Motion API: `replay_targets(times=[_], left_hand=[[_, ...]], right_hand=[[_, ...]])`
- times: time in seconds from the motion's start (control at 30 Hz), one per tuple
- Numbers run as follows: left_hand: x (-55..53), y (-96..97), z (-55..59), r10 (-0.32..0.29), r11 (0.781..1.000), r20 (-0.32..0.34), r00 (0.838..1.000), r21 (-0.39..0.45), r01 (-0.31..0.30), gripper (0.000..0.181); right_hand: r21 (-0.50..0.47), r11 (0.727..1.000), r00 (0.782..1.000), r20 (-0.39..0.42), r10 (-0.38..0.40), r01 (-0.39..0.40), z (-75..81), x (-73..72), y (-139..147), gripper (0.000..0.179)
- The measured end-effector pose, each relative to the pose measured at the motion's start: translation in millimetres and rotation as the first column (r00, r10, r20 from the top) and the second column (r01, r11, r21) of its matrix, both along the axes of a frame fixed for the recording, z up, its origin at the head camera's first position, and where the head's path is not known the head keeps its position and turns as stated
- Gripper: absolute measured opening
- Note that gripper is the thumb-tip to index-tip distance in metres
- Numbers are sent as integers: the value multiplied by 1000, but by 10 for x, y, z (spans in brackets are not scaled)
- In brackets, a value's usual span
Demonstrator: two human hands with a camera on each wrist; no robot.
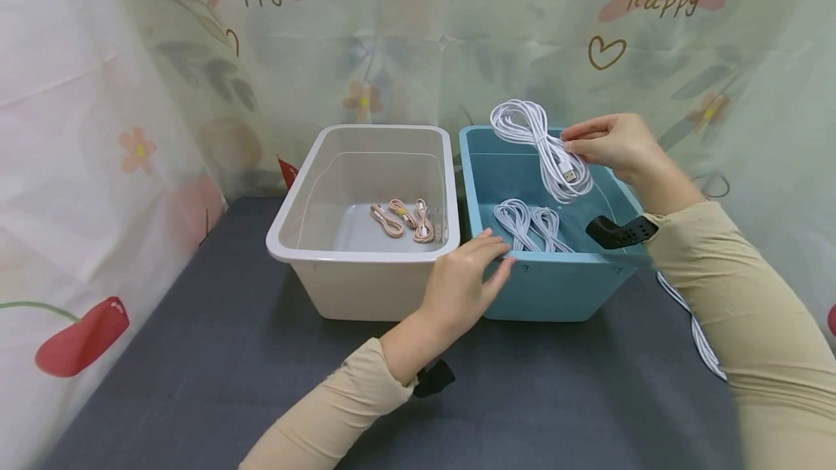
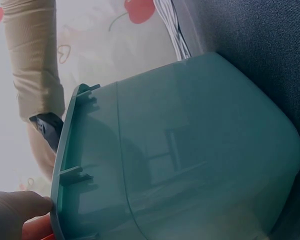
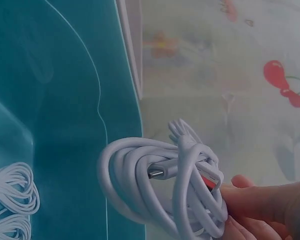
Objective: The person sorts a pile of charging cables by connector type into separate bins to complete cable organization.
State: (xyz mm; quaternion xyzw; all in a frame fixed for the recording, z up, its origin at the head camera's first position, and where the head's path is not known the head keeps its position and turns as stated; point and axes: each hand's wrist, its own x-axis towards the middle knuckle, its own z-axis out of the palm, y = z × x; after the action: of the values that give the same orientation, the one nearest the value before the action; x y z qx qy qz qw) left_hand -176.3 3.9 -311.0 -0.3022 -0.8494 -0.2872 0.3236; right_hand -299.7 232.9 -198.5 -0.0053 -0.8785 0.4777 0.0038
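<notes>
My right hand pinches a coiled white USB cable above the back of the blue bin. Its metal plug shows in the right wrist view, where the coil hangs beside the thumb. My left hand holds the front left part of the blue bin's rim, fingers over the edge and thumb outside; the left wrist view shows the thumb against that rim. Inside the blue bin lies a bundled white cable in looped coils.
A beige bin stands close on the left, with several pinkish coiled cables on its floor. More white cable lies on the dark tabletop right of the blue bin. A patterned curtain hangs behind.
</notes>
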Motion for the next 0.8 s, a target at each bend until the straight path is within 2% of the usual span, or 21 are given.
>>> replay_targets(times=[0.17, 0.4, 0.8], left_hand=[[3, -2, 8, 3, 1000, -3, 1000, -1, -3, 18], [9, -1, 9, 10, 1000, -2, 1000, -3, -10, 17], [1, -4, 9, 4, 1000, 20, 1000, -11, -4, 18]], right_hand=[[0, 1000, 1000, 29, 12, -12, -14, -65, -90, 44], [73, 997, 999, 42, 21, -24, -75, -169, -213, 44], [42, 998, 995, 90, 33, -37, -237, -271, -344, 40]])
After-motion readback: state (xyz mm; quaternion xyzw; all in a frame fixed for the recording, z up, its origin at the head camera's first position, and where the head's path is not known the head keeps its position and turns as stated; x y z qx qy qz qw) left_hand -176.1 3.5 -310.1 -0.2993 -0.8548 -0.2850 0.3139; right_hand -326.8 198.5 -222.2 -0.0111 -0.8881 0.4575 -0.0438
